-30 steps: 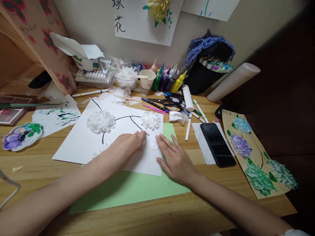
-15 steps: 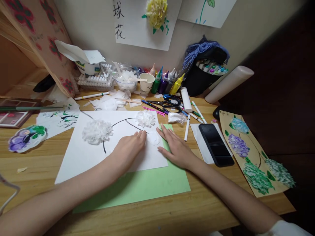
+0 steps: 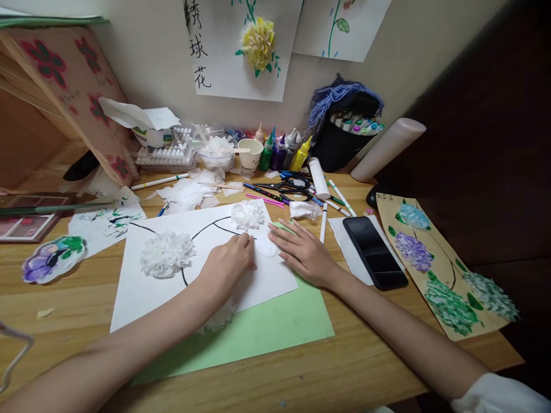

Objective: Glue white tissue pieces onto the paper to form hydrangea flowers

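Note:
A white paper sheet (image 3: pixel 133 275) with black curved stem lines lies at a tilt over a green sheet (image 3: pixel 275 332). Ruffled white paper flowers sit on it, one at the left (image 3: pixel 167 254) and a smaller one at the top (image 3: pixel 247 214). A third ruffled flower (image 3: pixel 221 317) is partly hidden by my left forearm. Curled and resting on the white sheet, my left hand (image 3: pixel 228 261) hides whatever its fingertips pinch. My right hand (image 3: pixel 305 252) lies flat with fingers stretched out, its fingertips at the edge of a round white patch (image 3: pixel 267 246).
A black phone (image 3: pixel 375 252) and a painted flower picture (image 3: pixel 434 264) lie to the right. Behind the sheet are scissors (image 3: pixel 297 188), pens, tissue scraps (image 3: pixel 185 192), paint bottles (image 3: pixel 301 155) and a paper cup (image 3: pixel 249 155). A painted flower cutout (image 3: pixel 54 259) is at the left.
The white sheet has turned slightly over the green one. My left fingers are more curled, and my right fingers lie closer over the round patch. The lower flower now shows; the view has tilted up.

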Tool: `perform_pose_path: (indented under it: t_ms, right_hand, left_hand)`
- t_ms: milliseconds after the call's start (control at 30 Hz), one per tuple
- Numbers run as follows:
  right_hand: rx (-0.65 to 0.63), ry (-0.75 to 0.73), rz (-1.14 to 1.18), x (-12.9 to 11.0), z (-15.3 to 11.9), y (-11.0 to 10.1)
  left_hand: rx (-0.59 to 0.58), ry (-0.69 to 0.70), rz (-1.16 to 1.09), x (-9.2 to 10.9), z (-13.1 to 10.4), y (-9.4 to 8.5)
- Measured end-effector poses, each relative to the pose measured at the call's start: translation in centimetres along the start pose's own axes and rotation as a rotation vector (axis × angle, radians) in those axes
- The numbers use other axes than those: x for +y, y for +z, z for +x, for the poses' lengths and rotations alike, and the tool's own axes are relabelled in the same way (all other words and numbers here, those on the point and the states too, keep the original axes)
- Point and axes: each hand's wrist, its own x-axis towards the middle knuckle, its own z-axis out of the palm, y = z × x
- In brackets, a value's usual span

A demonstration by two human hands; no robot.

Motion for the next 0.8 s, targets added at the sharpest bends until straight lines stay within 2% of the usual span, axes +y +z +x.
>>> perform_pose_path:
  t_ms: [400,600,800]
  right_hand:
    - [-0.013,-0.041,-0.083,0.26,-0.59,-0.16]
    - [-0.105,-0.113,-0.099,0.01,-0.57,-0.30]
    - [-0.057,-0.076,-0.130,0.23,-0.74,-0.13]
  left_hand:
    - [0.031,0.005,-0.026,-0.14,0.24,0.62]
    - [-0.023,-0.004,-0.038,-0.18,0.43,0.75]
    - [-0.012,-0.011,-0.013,-0.16,0.44,0.86]
